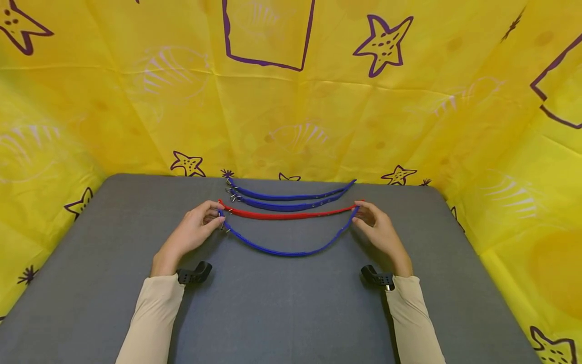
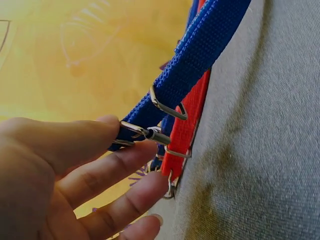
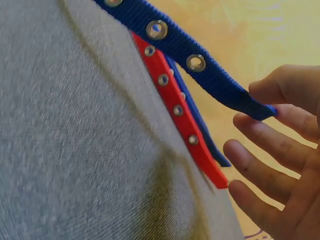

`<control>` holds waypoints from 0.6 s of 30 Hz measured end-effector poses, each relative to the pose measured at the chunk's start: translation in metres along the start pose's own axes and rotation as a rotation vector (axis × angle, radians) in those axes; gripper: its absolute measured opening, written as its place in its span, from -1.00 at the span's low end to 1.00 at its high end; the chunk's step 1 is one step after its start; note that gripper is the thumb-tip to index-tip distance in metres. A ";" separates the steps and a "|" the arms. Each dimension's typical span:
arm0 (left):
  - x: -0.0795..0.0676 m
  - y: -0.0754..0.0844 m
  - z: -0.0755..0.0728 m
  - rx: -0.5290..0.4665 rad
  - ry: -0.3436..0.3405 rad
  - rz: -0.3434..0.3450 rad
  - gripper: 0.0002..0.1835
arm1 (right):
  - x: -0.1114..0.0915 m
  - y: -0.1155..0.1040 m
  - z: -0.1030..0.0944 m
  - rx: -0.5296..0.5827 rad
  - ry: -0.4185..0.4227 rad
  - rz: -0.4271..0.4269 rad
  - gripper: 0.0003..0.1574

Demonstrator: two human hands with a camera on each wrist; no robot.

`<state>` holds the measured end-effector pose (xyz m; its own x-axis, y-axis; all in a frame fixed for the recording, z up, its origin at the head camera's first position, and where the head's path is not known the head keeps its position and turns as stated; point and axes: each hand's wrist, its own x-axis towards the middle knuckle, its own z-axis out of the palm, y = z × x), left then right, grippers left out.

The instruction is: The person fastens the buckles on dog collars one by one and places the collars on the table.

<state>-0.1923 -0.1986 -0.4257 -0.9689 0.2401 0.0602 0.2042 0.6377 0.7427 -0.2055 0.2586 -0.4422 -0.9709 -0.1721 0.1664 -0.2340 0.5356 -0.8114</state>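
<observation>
A blue collar (image 1: 286, 254) hangs in a shallow curve between the two hands, its shadow showing on the table. At its buckle end, the left hand (image 1: 198, 228) pinches the strap near the metal buckle (image 2: 134, 131) between thumb and forefinger. The right hand (image 1: 378, 230) pinches the pointed tip at the other end, beside the metal eyelets (image 3: 196, 63). Just beyond lies a red collar (image 1: 291, 216), with its buckle end to the left. In the left wrist view, the left fingers overlap the red collar's end.
Behind the red collar, two more blue collars (image 1: 282, 207) lie in similar curves, buckles to the left. The grey table (image 1: 291, 313) ends at a yellow patterned cloth (image 1: 291, 101) at the back and sides. A black camera mount (image 1: 194, 273) sits on each wrist.
</observation>
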 end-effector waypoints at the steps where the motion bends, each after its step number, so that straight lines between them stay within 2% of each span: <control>1: 0.000 0.001 0.000 -0.003 0.009 0.003 -0.65 | 0.000 -0.001 0.000 0.015 0.003 -0.004 -0.43; 5: 0.001 0.004 -0.001 -0.011 0.032 0.015 -0.67 | 0.000 -0.006 0.001 0.059 0.018 -0.026 -0.44; 18: 0.000 0.019 -0.002 -0.019 0.084 0.070 -0.70 | -0.003 -0.023 -0.001 0.042 0.053 -0.031 -0.42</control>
<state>-0.1886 -0.1876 -0.4100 -0.9609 0.2205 0.1673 0.2695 0.6074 0.7473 -0.1976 0.2472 -0.4233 -0.9649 -0.1433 0.2199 -0.2623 0.4957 -0.8279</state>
